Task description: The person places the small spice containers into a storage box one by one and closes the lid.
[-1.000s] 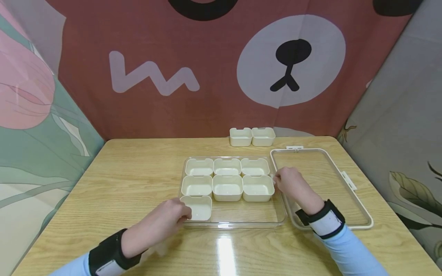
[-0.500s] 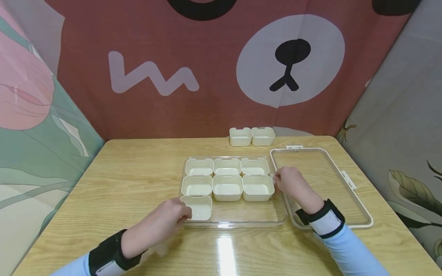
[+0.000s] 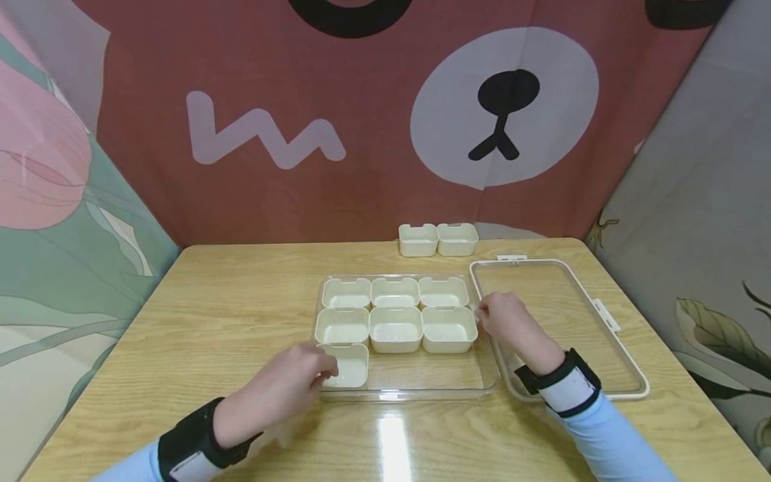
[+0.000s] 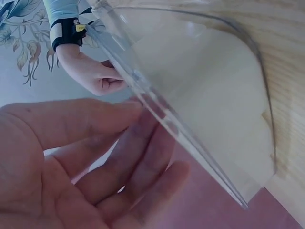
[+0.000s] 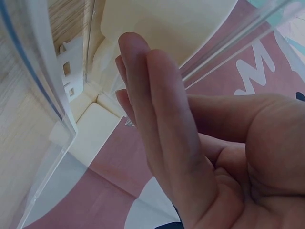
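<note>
A clear box [image 3: 434,395] holds several cream cups in rows: three at the back, three in the middle and one front-left cup [image 3: 352,367]. My left hand [image 3: 280,385] is at the box's left wall, its fingers over the rim and overlapping the front-left cup. In the left wrist view, that hand's thumb [image 4: 116,114] lies along the rim, with the fingers behind it. My right hand [image 3: 512,325] holds the box's right rim near the middle-row right cup [image 3: 449,329]. The right wrist view shows its fingers [image 5: 167,100] long and together against the wall.
Two more cream cups, a left one [image 3: 418,241] and a right one [image 3: 457,239], stand at the table's back edge. A white-framed clear lid [image 3: 620,341] lies right of the box, partly under the right forearm. Printed cloth [image 3: 271,201] hangs behind the wooden table [image 3: 241,301].
The left hand has shifted very slightly right and up at the front-left cup. The right hand and the cups keep their places; the head view has tilted a little.
</note>
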The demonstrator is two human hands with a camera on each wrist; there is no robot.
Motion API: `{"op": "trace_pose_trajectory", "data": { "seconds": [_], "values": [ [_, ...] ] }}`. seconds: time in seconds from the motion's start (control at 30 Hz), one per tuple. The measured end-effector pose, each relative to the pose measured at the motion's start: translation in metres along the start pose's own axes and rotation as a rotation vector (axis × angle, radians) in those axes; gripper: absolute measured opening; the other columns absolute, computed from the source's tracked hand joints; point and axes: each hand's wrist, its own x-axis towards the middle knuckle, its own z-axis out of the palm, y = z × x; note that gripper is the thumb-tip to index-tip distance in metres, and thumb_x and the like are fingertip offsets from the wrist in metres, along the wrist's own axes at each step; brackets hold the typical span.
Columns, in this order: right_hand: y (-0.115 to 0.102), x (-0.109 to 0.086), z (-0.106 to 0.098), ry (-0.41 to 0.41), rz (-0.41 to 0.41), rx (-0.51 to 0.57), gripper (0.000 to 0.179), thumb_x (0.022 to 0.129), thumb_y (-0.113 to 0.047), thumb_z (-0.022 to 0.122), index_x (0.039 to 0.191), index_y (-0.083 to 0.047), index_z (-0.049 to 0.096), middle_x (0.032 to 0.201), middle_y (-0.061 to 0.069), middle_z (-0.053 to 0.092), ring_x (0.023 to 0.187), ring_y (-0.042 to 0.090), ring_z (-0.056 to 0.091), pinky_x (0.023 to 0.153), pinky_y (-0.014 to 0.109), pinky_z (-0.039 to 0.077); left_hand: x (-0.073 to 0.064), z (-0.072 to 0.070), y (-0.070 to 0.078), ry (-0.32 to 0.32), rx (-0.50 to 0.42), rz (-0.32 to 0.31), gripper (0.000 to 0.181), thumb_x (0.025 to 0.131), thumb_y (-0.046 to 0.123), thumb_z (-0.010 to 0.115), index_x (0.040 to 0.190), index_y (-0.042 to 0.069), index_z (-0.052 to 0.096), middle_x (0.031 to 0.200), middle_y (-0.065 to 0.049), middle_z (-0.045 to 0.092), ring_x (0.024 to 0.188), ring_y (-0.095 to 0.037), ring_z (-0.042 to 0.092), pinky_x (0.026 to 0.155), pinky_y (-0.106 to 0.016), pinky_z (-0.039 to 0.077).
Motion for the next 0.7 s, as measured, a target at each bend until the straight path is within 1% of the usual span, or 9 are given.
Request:
{"op": "trace_pose_trajectory", "data": {
  "seconds": [0.17,0.23,0.33,0.5,0.7],
  "values": [
    [-0.001,0.0,-0.001,-0.01,0.01,0.0,0.015,0.088,-0.008,0.061,0.08,0.002,0.07,0.062,0.005,0.059,0.055,0.014,0.052,0.05,0.026,0.042,0.009,0.0,-0.001,0.098,0.069,-0.002,0.017,0.07,-0.004,0.07,0.078,0.011,0.07,0.075,0.001,0.063,0.072,-0.012,0.057,0.059,-0.023,0.048],
    [-0.001,0.0,0.0,-0.018,0.017,0.003,0.015,0.088,-0.008,0.061,0.08,0.002,0.069,0.062,0.005,0.059,0.055,0.014,0.052,0.049,0.026,0.042,0.013,0.001,-0.003,0.126,0.075,-0.009,0.016,0.071,-0.003,0.071,0.078,0.012,0.069,0.073,0.002,0.062,0.071,-0.012,0.055,0.057,-0.022,0.046],
    [-0.002,-0.001,0.0,-0.029,0.03,0.009,0.016,0.088,-0.008,0.06,0.08,0.002,0.069,0.062,0.004,0.059,0.054,0.014,0.052,0.049,0.025,0.042,0.021,0.002,-0.005,0.163,0.085,-0.022,0.013,0.072,0.001,0.073,0.078,0.013,0.07,0.074,0.003,0.061,0.072,-0.011,0.054,0.058,-0.021,0.045],
    [-0.003,-0.002,-0.003,-0.025,0.025,0.002,0.015,0.088,-0.008,0.061,0.079,0.001,0.069,0.061,0.004,0.059,0.054,0.014,0.052,0.05,0.026,0.042,0.036,0.002,-0.007,0.203,0.101,-0.013,0.013,0.073,0.005,0.076,0.083,0.011,0.07,0.079,0.001,0.063,0.076,-0.014,0.054,0.062,-0.023,0.048],
    [-0.003,-0.003,-0.003,-0.014,0.018,0.009,0.015,0.088,-0.008,0.061,0.077,0.0,0.069,0.06,0.003,0.057,0.054,0.014,0.051,0.049,0.026,0.041,0.055,-0.001,-0.009,0.238,0.129,0.017,0.017,0.071,0.004,0.078,0.086,0.009,0.071,0.081,-0.002,0.062,0.076,-0.017,0.049,0.065,-0.026,0.045]
  ]
}}
